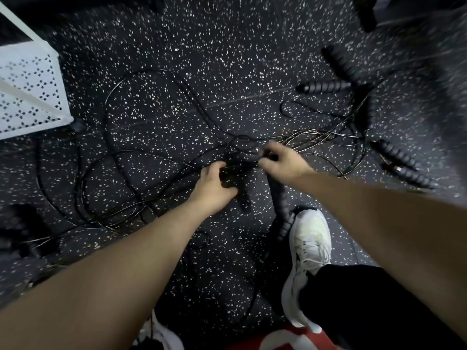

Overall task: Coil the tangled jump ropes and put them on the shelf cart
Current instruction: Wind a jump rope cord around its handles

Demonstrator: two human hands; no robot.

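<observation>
Two bare forearms reached in from the bottom edge toward the middle of the floor. Left hand (214,188) curled, fingers bent round a black ribbed foam handle (243,198) that pointed back toward the body. Right hand (280,161) blurred by motion, thumb and fingers pinched on thin black cords at the knot of the tangled jump ropes (237,145). Just below that hand, a second ribbed handle (280,205) ran down to a white lace-up sneaker (309,251), its lower end touching the toe. Black trouser leg (353,299) above the shoe.

Outward from the knot, thin black cords spread in wide loops across the black rubber floor flecked with white (202,59), most loops lying to the left. More ribbed handles to the right: two (326,87) near the upper right, two (401,162) farther down at the right side. Blurred dark handles (22,231) at the left edge. White perforated metal shelf cart (27,89) stood at the upper left, well apart from both hands, cords reaching near its corner.
</observation>
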